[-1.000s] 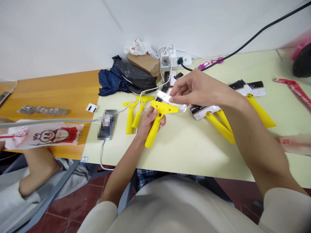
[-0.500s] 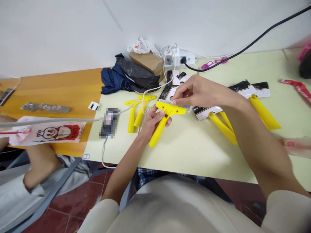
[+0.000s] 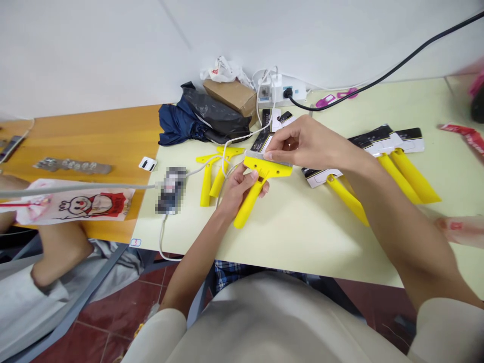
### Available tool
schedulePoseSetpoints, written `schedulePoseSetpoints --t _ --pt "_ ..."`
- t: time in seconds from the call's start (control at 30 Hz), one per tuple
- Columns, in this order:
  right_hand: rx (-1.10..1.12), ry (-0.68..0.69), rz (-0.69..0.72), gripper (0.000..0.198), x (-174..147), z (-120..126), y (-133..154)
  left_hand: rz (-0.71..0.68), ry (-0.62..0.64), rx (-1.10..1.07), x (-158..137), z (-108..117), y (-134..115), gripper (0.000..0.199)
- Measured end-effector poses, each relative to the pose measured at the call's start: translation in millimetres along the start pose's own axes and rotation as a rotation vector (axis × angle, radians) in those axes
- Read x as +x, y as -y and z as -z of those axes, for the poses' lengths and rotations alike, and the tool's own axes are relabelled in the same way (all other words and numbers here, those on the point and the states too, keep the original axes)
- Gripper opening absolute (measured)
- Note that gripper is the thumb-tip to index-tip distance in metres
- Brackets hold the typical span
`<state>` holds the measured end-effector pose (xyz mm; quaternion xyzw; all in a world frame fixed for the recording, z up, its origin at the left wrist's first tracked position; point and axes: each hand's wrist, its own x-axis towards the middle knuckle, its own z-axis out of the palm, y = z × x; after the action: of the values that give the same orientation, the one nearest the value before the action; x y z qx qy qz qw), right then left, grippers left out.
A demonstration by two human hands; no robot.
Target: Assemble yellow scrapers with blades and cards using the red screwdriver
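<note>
A yellow scraper [image 3: 247, 205] with a T-shaped head is tilted above the table, its handle pointing down toward me. My left hand [image 3: 237, 189] is closed round the scraper just below its head, thumb in front. My right hand [image 3: 297, 143] pinches a greyish strip [image 3: 257, 155] that lies along the head's upper edge; I cannot tell if it is the blade or its cover. Two more yellow scrapers [image 3: 205, 187] lie beyond my left hand. To the right, several yellow handles [image 3: 346, 199] are joined to black-and-white cards [image 3: 374, 138], partly hidden behind my right forearm.
White cables run over the table from a power strip [image 3: 295, 91] by the wall. A cardboard box [image 3: 232, 96] and a dark blue and black bundle [image 3: 204, 118] stand at the back. Another person's arm [image 3: 62, 242] is at the left, near a printed paper bag [image 3: 91, 201].
The strip now lies along the scraper head's upper edge; before, its right end stuck out past the head. My right fingertips have shifted slightly left. My left hand keeps its hold.
</note>
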<state>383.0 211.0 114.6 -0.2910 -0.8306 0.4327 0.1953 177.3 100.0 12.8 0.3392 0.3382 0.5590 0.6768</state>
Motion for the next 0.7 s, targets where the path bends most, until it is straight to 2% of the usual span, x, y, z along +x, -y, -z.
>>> schedulePoseSetpoints --t 0.27,0.7 --pt "-0.051 0.051 0.008 0.018 -3.5 8.4 3.7 0.01 -0.008 0.011 -1.0 -2.8 0.7 0.04" --pt "-0.036 -0.01 0.007 0.018 0.8 -0.6 -2.5 -0.032 -0.021 0.046 0.9 -3.8 -3.4 0.037"
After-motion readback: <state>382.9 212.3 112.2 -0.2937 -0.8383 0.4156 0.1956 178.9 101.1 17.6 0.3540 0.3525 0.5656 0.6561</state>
